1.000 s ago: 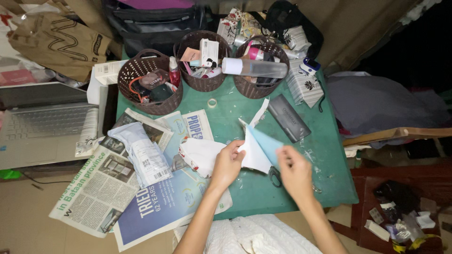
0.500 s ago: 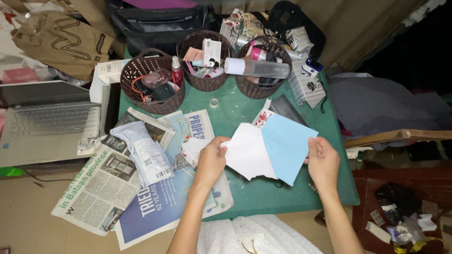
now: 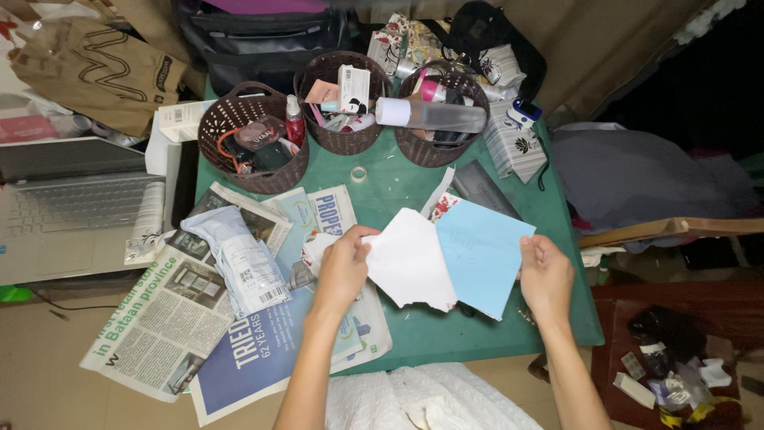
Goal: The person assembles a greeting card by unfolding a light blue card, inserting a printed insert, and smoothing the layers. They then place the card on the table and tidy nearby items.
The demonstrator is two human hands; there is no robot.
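A silver laptop (image 3: 64,203) is seen at the far left, open, beside a small green table (image 3: 398,179). Newspaper sheets (image 3: 171,318) are spread over the table's left part and hang past its front edge, with a white plastic pouch (image 3: 239,259) laid on top of them. Along the table's back, three dark brown woven baskets are lined up: the left basket (image 3: 253,135) filled with small items, the middle basket (image 3: 341,99) with small boxes and tubes, the right basket (image 3: 434,119) with a clear bottle lying across it.

Near the front of the table, the left hand (image 3: 344,267) is closed on the left edge of a white torn-edged sheet (image 3: 410,259), thumb on top. This sheet is held just above the tabletop and overlaps the left side of a light blue sheet (image 3: 481,255). The blue sheet's right edge is pinched by the right hand (image 3: 545,275), fingers curled around it. Both sheets are held opened out flat between the two hands, over the table's middle. A grey cloth (image 3: 637,179) is seen off the table's right side.
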